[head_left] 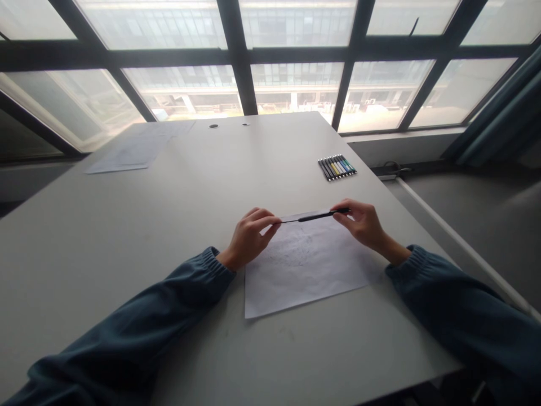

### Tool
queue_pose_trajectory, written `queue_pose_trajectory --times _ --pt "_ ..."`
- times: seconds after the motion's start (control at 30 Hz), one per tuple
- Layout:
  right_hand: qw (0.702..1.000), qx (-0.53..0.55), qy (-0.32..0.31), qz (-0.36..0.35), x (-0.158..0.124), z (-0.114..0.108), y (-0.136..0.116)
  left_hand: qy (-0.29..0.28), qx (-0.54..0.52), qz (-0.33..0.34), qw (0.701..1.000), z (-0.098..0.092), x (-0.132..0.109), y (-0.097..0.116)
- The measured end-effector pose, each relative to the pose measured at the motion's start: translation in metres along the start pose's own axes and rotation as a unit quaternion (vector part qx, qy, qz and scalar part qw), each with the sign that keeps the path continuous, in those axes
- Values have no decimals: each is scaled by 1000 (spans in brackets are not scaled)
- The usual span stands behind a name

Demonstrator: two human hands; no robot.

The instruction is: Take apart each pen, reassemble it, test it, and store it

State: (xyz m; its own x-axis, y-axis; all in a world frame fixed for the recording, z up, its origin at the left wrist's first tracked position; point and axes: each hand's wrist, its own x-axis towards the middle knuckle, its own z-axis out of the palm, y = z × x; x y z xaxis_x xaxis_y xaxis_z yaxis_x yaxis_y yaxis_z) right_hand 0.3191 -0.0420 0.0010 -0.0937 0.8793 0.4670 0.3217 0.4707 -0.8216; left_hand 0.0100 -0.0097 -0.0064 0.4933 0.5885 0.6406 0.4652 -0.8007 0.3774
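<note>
A slim black pen (315,215) hangs level just above the far edge of a white sheet of paper (304,270) with a faint pencil drawing on it. My left hand (249,237) pinches the pen's thin left tip between thumb and fingers. My right hand (363,224) grips its right end. Both forearms wear dark blue sleeves and rest on the grey table (127,242). The sheet lies flat near the table's front edge, between my hands.
A row of several coloured pens (337,167) lies near the table's right edge. More paper sheets (135,149) lie at the far left. Two small holes (213,126) sit in the table's far edge. Large windows stand behind, a curtain (502,118) at right.
</note>
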Motion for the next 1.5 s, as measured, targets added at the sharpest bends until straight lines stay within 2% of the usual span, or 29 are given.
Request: queue_pose_trajectory --times 0.1,0.17,0.3,0.37,0.43,0.6,0.8,0.93,1.17,1.3,1.5 --pt "998 41 36 23 6 -16 13 15 13 -25 1000 0 0 0" --pt "993 67 82 46 10 -23 24 23 23 -37 999 1 0 -1" --pt "979 108 156 69 14 -26 36 25 24 -40 999 1 0 -1" --pt "983 75 142 84 13 -21 34 13 12 -27 999 1 0 -1" --pt "991 26 104 86 10 -12 29 -7 1 -11 1000 2 0 0" --pt "996 -86 15 35 3 8 23 -61 -9 15 998 1 1 3" --pt "990 -130 -49 -21 1 11 28 -83 -23 28 996 0 2 4" --pt "979 -189 -63 -51 3 11 32 -86 -17 30 996 1 0 3" --pt "966 -231 -100 -60 3 10 32 -117 -6 19 993 1 -1 3" --pt "957 -257 -114 -68 3 9 32 -116 -8 17 993 1 -1 3" --pt "964 -234 -61 -112 1 12 19 -111 -10 22 994 1 -1 3"
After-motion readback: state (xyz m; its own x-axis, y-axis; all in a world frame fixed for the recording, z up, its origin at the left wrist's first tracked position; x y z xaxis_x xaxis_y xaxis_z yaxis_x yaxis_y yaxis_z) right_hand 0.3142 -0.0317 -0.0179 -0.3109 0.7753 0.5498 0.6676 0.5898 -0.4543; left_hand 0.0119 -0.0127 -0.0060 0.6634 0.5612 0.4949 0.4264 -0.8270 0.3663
